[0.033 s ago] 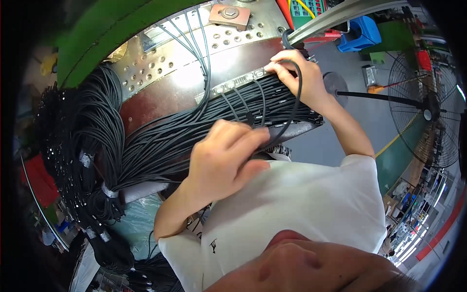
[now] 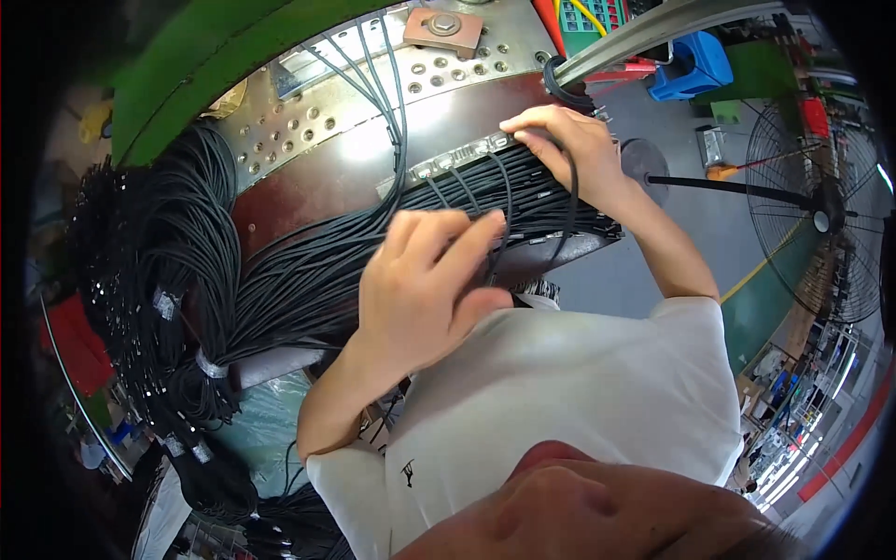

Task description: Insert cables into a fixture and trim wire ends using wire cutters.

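My right hand [image 2: 571,154] is at the right end of a narrow clear strip fixture [image 2: 448,161], thumb and fingers closed on a black cable [image 2: 573,201]. That cable loops from the hand down toward my body; the end in my fingers is hidden. Several other cables are seated along the strip and hang over its near side. My left hand [image 2: 425,285] hovers over the near edge of a thick bundle of black cables [image 2: 308,257], thumb and forefinger apart, nothing visible between them.
At the left, more cables hang in a tied bunch [image 2: 191,215] with small shiny ends. Behind the strip is a perforated metal plate [image 2: 308,117] with a bolted copper-coloured block [image 2: 443,30]. A green machine frame [image 2: 177,75] arches above. A blue stool [image 2: 691,65] and fan [image 2: 821,219] stand right.
My left hand has risen slightly, with its forefinger lifting away from the thumb. My right fingertips have shifted a little left along the strip, and the cable loop has dropped lower.
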Demonstrator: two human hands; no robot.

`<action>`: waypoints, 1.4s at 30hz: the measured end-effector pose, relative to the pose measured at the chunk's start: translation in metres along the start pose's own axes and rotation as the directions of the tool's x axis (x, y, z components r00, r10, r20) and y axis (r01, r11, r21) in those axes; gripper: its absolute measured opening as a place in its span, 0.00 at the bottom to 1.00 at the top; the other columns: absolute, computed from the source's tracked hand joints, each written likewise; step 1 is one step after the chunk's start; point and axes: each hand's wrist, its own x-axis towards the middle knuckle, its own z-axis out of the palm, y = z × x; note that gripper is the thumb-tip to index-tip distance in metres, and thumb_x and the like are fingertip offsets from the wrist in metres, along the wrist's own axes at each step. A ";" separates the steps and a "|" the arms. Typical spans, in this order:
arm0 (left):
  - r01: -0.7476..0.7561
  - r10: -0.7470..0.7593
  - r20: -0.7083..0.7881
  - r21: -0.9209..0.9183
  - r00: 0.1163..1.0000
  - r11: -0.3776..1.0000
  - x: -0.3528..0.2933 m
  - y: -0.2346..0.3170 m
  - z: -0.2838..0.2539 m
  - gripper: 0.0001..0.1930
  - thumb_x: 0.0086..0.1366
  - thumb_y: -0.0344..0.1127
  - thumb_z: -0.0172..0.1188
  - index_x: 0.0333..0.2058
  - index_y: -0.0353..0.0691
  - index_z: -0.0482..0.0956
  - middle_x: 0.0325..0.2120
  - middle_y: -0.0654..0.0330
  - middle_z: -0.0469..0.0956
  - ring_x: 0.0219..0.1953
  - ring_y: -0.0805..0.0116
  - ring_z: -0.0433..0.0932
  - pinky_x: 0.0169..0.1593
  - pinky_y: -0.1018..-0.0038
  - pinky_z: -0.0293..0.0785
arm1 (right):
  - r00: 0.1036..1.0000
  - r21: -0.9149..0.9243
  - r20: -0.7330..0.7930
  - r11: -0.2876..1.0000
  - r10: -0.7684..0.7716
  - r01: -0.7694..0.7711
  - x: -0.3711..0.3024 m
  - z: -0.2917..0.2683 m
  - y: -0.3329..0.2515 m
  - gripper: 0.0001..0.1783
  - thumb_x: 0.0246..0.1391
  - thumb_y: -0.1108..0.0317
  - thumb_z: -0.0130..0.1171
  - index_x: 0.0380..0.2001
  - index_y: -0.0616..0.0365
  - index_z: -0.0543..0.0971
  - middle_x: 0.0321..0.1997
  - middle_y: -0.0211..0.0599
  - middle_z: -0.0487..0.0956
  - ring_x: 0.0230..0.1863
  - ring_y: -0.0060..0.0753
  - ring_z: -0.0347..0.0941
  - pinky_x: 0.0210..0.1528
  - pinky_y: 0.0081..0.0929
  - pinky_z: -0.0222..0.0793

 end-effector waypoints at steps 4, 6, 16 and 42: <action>-0.008 0.006 0.051 0.044 0.999 0.999 -0.004 -0.013 0.013 0.15 0.53 0.46 0.60 0.38 0.47 0.79 0.39 0.59 0.68 0.42 0.57 0.65 0.46 0.64 0.65 | 0.987 0.166 0.162 0.985 0.010 -0.038 0.005 0.011 0.012 0.06 0.49 0.78 0.57 0.33 0.64 0.75 0.41 0.39 0.79 0.43 0.36 0.76 0.45 0.26 0.71; 0.053 -0.044 0.056 -0.155 0.997 0.986 -0.010 -0.015 0.008 0.10 0.54 0.41 0.60 0.33 0.44 0.80 0.38 0.59 0.69 0.42 0.57 0.66 0.48 0.65 0.64 | 0.979 0.187 0.198 0.978 0.053 -0.090 0.006 0.009 0.015 0.06 0.49 0.78 0.57 0.33 0.65 0.75 0.41 0.39 0.79 0.43 0.35 0.76 0.45 0.25 0.71; 0.480 -0.570 -0.028 -0.505 0.821 0.717 0.011 -0.104 -0.035 0.14 0.66 0.35 0.46 0.42 0.35 0.77 0.38 0.63 0.76 0.41 0.78 0.71 0.43 0.82 0.64 | 0.976 0.063 0.217 0.998 0.017 -0.031 0.009 0.009 0.007 0.08 0.47 0.79 0.55 0.33 0.62 0.73 0.37 0.35 0.79 0.38 0.35 0.76 0.40 0.25 0.72; 0.316 -0.369 0.466 -0.861 0.804 -0.398 0.018 -0.062 -0.017 0.16 0.69 0.44 0.41 0.33 0.37 0.68 0.12 0.71 0.56 0.13 0.78 0.54 0.19 0.80 0.53 | 0.972 -0.110 0.167 0.977 -0.165 0.185 0.129 0.086 -0.002 0.18 0.59 0.57 0.43 0.40 0.57 0.77 0.43 0.40 0.76 0.42 0.42 0.73 0.43 0.33 0.68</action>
